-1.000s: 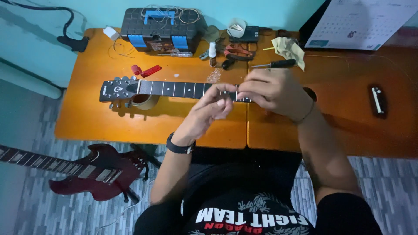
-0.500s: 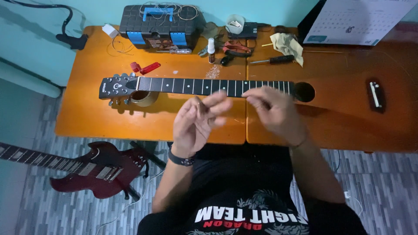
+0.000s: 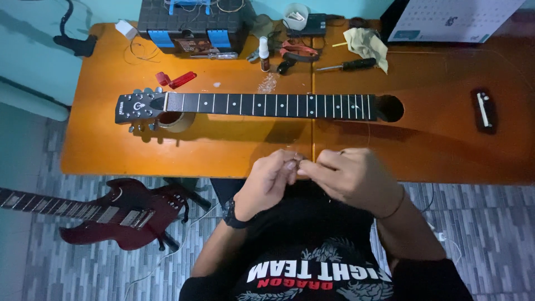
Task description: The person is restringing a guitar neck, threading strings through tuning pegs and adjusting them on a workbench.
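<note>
Both hands are together at the near edge of the table, just in front of the person's chest. Left hand: fingers curled in, fingertips pinched against those of the right hand. Right hand: closed loosely, thumb and forefinger pinched towards the left. Something small sits between the two pinches; it is too small to identify. A thin guitar string shows faintly, running from the right hand up towards the sound hole; whether it is the pinched item cannot be told. Black watch on the left wrist, thin band on the right wrist.

Acoustic guitar lies flat across the table, body at the right end, neck pointing left along the middle. Fretboard is bare of strings. Headstock rests on a roll of tape near the left end. Bridge sits towards the right edge.

Along the far edge: black toolbox with blue latches, small bottle, screwdriver, yellow cloth. Red string winder lies just beyond the headstock.

On the floor, left of the person: dark red electric guitar, lying below the near-left corner.
</note>
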